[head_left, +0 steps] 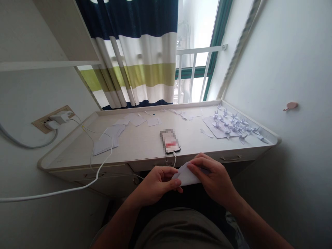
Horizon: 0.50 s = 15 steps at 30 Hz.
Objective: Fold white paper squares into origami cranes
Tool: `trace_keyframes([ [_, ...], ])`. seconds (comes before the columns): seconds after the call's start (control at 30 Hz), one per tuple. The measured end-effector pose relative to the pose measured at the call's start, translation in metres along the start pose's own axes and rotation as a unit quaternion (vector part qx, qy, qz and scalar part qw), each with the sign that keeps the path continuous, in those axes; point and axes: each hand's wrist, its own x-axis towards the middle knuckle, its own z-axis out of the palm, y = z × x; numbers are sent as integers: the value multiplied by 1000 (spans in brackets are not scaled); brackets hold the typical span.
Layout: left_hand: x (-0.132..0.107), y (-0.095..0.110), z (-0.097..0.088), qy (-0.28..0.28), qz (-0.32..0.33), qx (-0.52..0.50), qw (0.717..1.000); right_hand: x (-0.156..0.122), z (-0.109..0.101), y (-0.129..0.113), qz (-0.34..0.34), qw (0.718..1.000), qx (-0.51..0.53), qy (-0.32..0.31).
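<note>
Holding: The left hand (161,181) and the right hand (215,172) share one piece of white folded paper (188,177), held in front of the near edge of a pale desk (141,147).
Left hand: Narrowed in a pinch on the paper's left end, the thumb lying across the near face.
Right hand: Closed on the paper's right part, fingertips near its upper edge; the portion behind this hand is hidden.
Phone (170,141): Lies on the desk just beyond the hands, its screen blurred by pixels, a white cable (175,160) running from its near end.
Folded figures (227,134): Small, white and pointed, they crowd the far right of the desktop, several resting on or beside a flat sheet (213,127).
Loose sheets (107,140): Overlap on the desk's left side, with smaller paper pieces (137,119) scattered near the back edge.
Outlet (38,123): Set in the left wall, it carries a white charger (62,117) and a plug, with cords trailing over the desk.
Window (198,20): Green-framed and bright behind a white railing (195,51), partly covered by a curtain (135,50) banded in navy, white and olive green.
Hook (292,105): Pink, mounted on the right wall.
</note>
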Motion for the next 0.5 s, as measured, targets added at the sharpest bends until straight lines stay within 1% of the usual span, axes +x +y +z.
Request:
trace_keyframes([
  [0.13, 0, 3, 2, 6, -3, 6, 1000, -2, -1, 1, 16, 1000, 4, 4],
  [0.27, 1, 6, 2, 33, 8, -6, 999, -6, -9, 6, 48, 997, 41, 36],
  [0.37, 2, 6, 1, 65, 11, -21, 998, -7, -15, 10, 64, 986, 151, 27],
  [0.43, 3, 5, 1, 82, 13, -30, 996, -8, -16, 12, 79, 970, 231, -1],
  [0.5, 4, 6, 2, 94, 17, -41, 995, -9, -14, 13, 99, 954, 282, -27],
])
